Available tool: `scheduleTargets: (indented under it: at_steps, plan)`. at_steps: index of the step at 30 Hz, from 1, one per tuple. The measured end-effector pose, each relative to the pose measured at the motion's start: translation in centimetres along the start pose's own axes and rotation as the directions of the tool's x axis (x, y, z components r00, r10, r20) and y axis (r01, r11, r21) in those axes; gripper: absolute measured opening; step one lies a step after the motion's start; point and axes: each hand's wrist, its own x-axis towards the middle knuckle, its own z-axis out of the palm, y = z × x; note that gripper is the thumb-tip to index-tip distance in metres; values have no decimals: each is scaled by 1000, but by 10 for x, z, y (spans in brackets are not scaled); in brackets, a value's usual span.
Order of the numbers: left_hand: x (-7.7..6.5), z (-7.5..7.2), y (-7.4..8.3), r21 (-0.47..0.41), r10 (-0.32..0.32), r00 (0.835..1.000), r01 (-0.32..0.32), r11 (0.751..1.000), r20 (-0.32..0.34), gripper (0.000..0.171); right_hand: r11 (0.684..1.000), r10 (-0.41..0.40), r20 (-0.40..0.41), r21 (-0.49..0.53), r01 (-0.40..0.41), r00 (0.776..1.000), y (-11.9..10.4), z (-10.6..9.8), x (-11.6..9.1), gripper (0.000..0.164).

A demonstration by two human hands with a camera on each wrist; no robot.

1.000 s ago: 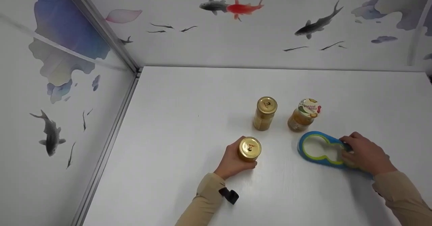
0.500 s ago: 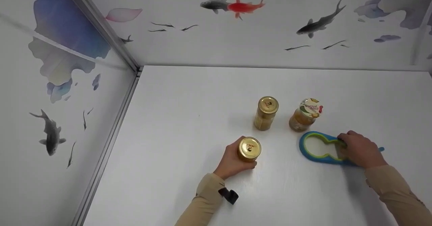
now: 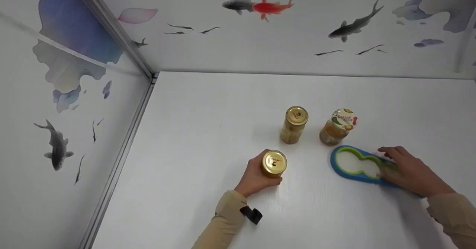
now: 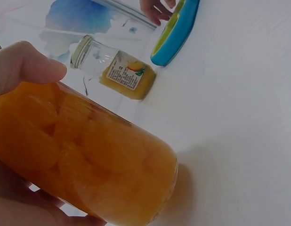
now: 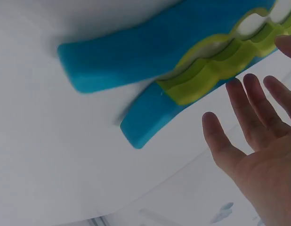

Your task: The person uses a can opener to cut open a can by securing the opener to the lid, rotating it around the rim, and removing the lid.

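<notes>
My left hand (image 3: pixel 254 181) grips an upright glass jar (image 3: pixel 274 164) with a gold lid. In the left wrist view, orange fruit pieces fill this canned fruit jar (image 4: pixel 98 150), with the thumb along one side and fingers round the other. A blue jar opener (image 3: pixel 355 177) with a green scalloped lining lies on the table at the right. Over its handle end is my right hand (image 3: pixel 412 171). Seen from the right wrist, the fingers (image 5: pixel 244 108) are spread and fairly straight beside the opener's two handles (image 5: pixel 108 63), not wrapped round them.
Behind the left hand stands a second gold-lidded jar (image 3: pixel 292 130). To its right is a shorter jar (image 3: pixel 332 133) with a patterned lid and yellow-brown contents, close to the opener's rounded end. White panels with painted fish (image 3: pixel 349 28) border the white table (image 3: pixel 193 130) behind and left.
My right hand has loosened from the jar opener, its fingers spreading, and has shifted slightly to the right. The left hand and its jar stay nearly in place.
</notes>
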Motion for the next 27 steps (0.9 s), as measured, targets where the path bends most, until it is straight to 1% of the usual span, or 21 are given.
scheduleTargets:
  at_steps: [4, 6, 8, 10, 11, 13, 15, 18, 22, 25, 27]
  plan:
    - [-2, 0, 3, -16, -2, 1000, 2, 1000, 7, 58, 997, -45, 29, -63, 47, 999, 6, 2, -8, 90]
    - [-4, -2, 13, -23, -4, 1000, 4, 1000, 11, 57, 993, -55, 50, -106, 60, 997, 9, 6, -9, 99]
    - [-5, -2, 16, -30, -8, 1000, 9, 1000, 20, 56, 990, -54, 52, -127, 60, 997, 12, 10, -8, 99]
    - [-6, -2, 16, -28, -17, 1000, 18, 999, 26, 56, 988, -52, 52, -144, 59, 997, 14, 13, -7, 95]
    - [-6, -2, 15, -29, -17, 999, 17, 999, 28, 56, 987, -49, 52, -153, 56, 997, 15, 14, -6, 93]
    - [-5, -1, 5, -24, -19, 999, 20, 1000, 31, 57, 984, -39, 54, -170, 48, 998, 16, 14, -5, 90]
    - [-5, -1, 2, -18, -18, 999, 18, 1000, 30, 58, 982, -22, 67, -183, 35, 997, 16, 13, -3, 87]
    - [-5, -1, 1, -16, -13, 999, 14, 1000, 30, 58, 987, 2, 95, -163, 13, 996, 16, 13, -1, 86]
    - [-5, -2, 1, -17, -14, 999, 15, 1000, 30, 59, 988, -12, 97, -149, 27, 995, 17, 13, -1, 85]
    - [-5, -4, 1, -20, -18, 1000, 19, 1000, 24, 58, 982, -45, 73, -181, 58, 996, 18, 13, -1, 85]
    - [-6, -5, 1, -26, -22, 1000, 23, 999, 22, 58, 980, -38, 71, -194, 51, 997, 18, 13, -1, 85]
